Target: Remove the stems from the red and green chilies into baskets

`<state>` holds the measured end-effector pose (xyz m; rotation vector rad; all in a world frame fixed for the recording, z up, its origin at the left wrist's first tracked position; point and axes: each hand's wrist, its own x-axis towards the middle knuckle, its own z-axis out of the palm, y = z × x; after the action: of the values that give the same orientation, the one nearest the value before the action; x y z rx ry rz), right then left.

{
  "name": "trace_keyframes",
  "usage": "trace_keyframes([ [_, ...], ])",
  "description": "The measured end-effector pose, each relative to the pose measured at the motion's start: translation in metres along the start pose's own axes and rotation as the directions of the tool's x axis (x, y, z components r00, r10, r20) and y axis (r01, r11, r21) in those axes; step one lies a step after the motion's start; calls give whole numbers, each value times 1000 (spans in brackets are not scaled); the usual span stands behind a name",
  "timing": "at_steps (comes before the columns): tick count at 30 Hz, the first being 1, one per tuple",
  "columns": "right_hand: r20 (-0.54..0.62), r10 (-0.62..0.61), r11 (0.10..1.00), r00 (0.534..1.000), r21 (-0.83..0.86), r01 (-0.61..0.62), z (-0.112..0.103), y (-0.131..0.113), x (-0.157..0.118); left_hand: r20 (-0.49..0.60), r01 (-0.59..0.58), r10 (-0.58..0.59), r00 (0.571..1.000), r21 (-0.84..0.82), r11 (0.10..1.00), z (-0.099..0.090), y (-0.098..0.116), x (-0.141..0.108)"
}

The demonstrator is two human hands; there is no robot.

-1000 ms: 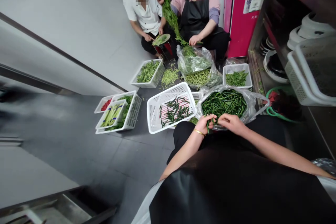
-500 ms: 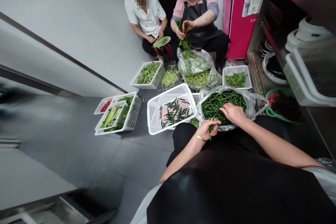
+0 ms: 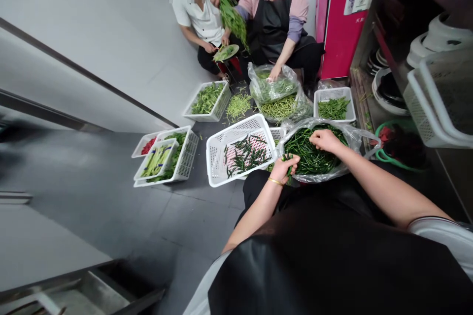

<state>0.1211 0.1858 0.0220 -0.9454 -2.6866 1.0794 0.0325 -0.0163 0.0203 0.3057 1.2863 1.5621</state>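
My left hand [image 3: 284, 169], a gold bangle on its wrist, is closed around a few long green chili peppers that stick out past the fingers. My right hand [image 3: 326, 141] is pinched closed above the bag; what its fingertips hold, if anything, I cannot make out. Below it, a clear plastic bag [image 3: 353, 147] stands open in front of my knees, full of dark green chili peppers [image 3: 312, 157]. Left of the bag, a white slotted basket [image 3: 213, 160] sits tilted, with loose chili peppers [image 3: 247, 157] scattered on its bottom.
Two co-workers sit opposite; one raises a bunch of leafy greens [image 3: 232, 15]. Baskets of greens [image 3: 188, 157] [image 3: 221, 103] [image 3: 334, 96] stand around. A bag of stalks [image 3: 277, 106] lies ahead. At right are a green basket [image 3: 388, 157] and shelves of dishes.
My left hand has shifted slightly left and up, away from the bag's edge, with its peppers. My right hand has risen a little. A co-worker has lifted a bunch of greens to the left.
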Motion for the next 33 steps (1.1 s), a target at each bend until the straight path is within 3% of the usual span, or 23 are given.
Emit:
trace_keyframes([
  [4, 77, -11, 974, 997, -224, 28, 23, -17, -8, 62, 52, -48, 997, -71, 996, 4, 8, 7],
  [7, 161, 24, 954, 987, -297, 25, 40, -29, -1, 63, 112, -104, 993, -125, 986, -4, 13, 1],
  [10, 136, -7, 973, 991, -228, 38, 31, -21, 11, 44, 94, -88, 995, -154, 984, -13, 16, -6],
  [14, 29, 57, 997, 998, -62, -55, 2, 3, 12, -12, 19, -20, 1000, -92, 996, -11, 18, 2],
  [18, 31, 1, 975, 1000, -222, 6, 8, -10, -2, -25, -31, 30, 999, -64, 997, 4, 23, 14],
  [23, 247, 75, 908, 966, -417, 36, 32, -38, 1, -60, -42, 41, 997, -8, 999, 4, 32, 8],
  [25, 246, 98, 904, 964, -428, 17, 23, -32, 8, -91, -43, 43, 995, 1, 999, -3, 33, 4],
  [29, 136, 89, 904, 987, -427, -23, -6, -5, 10, -119, -38, 35, 992, -22, 999, -14, 31, 2],
  [33, 229, -60, 850, 972, -498, 170, 6, -6, -11, -67, 48, -53, 996, -78, 996, -17, 25, 6],
])
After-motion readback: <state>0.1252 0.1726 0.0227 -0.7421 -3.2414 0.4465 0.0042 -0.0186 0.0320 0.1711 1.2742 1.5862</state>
